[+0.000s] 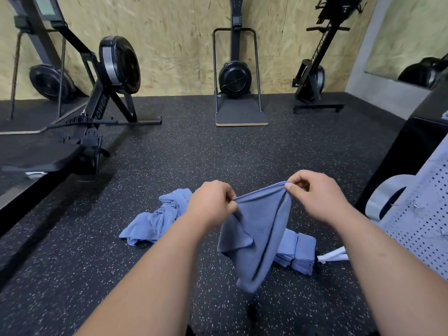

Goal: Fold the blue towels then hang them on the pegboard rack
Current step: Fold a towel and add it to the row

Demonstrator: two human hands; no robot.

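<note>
Both hands pinching the towel (257,229) top edge — left hand (210,202), right hand (317,192). Pull taut, align corners before folding.

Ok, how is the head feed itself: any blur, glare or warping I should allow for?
Head view: even, soft light, no glare, only faint shadows on the floor; wide-angle warp stretches the forearms at the bottom edge; the held towel, left hand and right hand are sharp.
</note>
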